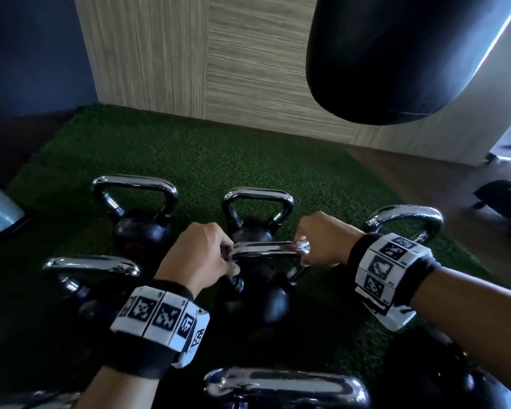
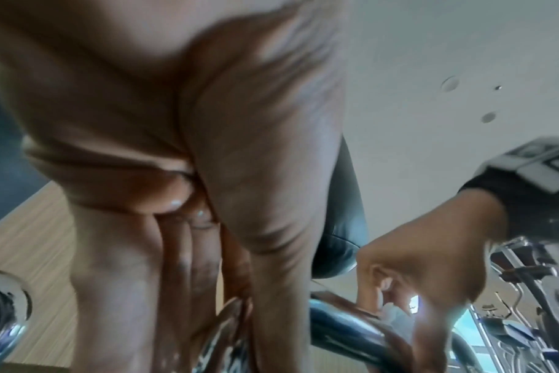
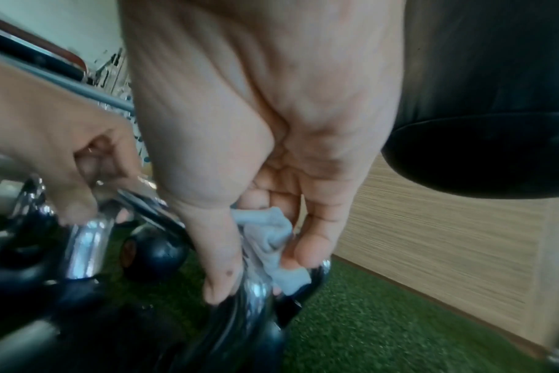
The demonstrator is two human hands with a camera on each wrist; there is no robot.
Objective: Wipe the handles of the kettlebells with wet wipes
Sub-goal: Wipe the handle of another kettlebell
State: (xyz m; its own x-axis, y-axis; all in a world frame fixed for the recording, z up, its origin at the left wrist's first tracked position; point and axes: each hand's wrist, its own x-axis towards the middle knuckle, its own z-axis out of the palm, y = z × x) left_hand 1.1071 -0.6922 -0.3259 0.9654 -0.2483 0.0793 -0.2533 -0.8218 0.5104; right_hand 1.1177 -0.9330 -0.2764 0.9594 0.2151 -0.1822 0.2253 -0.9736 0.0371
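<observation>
Centrally: kettlebell, black body, chrome handle. Left hand grips its left end; right hand clamps its right corner. Right-wrist view alone reveals grey wet wipe pinched there.

kettlebells: you see black bodies, chrome handles
wet wipe: pale grey-blue
turf: green
your wristbands: black-and-white marker squares

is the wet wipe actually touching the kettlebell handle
Touching. The right wrist view shows the wet wipe pressed onto the chrome handle by the right hand.
</observation>
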